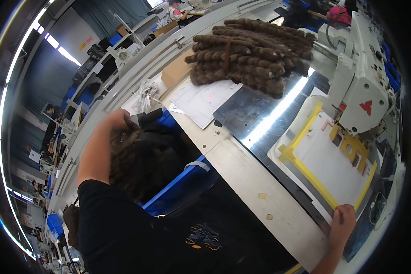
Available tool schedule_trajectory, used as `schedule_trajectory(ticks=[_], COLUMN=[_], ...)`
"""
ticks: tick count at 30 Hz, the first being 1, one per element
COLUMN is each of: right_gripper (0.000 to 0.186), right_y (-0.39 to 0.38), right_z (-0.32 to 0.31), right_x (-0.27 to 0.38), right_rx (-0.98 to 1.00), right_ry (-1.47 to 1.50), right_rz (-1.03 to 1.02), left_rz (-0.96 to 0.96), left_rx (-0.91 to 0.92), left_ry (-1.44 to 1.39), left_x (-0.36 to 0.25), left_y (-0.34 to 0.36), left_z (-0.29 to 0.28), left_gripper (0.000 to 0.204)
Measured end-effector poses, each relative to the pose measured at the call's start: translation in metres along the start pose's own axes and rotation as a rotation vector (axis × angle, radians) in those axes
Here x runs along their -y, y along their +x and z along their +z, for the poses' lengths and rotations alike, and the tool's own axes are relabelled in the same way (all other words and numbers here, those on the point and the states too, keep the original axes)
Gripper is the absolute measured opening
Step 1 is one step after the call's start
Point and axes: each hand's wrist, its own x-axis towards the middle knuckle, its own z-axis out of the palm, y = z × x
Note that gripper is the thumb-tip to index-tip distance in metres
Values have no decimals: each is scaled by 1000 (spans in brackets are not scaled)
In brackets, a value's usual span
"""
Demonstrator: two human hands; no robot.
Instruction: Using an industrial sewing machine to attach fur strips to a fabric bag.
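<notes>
At the left, my left hand [121, 119] is closed on the upper edge of a dark cloth piece with brown fur [125, 153]. Its fingertips are partly hidden. The piece hangs over a blue bin [178, 185] beside the machine table. Far to the right, my right hand [343, 221] has its fingers curled at the near corner of a flat white sewing template [324, 160] bordered with yellow tape. That template lies under the head of a white industrial sewing machine [365, 91]; yellow cut-out pieces [349, 146] sit on it.
A large stack of brown fur strips [251, 55], tied with a band, lies at the far end of the table. White paper sheets [205, 100] and a shiny metal plate [255, 107] are nearer. White scraps [145, 97] lie left of the sheets. Other people work in the background.
</notes>
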Motion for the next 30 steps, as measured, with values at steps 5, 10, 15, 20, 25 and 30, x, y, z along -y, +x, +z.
schedule_trajectory(ticks=[5, 10, 15, 20, 25, 30], right_gripper=[9, 7, 7, 7, 7, 7], right_y=[-2, -1, -1, -1, -1, -2], right_z=[-1, -2, -1, 0, 0, 0], right_x=[1, -3, -5, -3, 0, 3], right_rx=[-5, 16, 11, 16, 2, 5], right_ry=[34, -13, -3, 17, -3, 2], right_rz=[23, -4, -3, 5, 4, 31], left_rz=[34, -99, -96, -144, -211, -224], left_rx=[-16, 26, 37, 96, 136, 109], left_ry=[-106, -172, -92, -102, -422, -964], left_x=[-21, -42, -22, -30, 25, 65], left_y=[2, -4, -7, -16, -13, -28], left_z=[-2, -11, -10, -12, 11, 28], left_gripper=[38, 41, 49, 34, 27, 31])
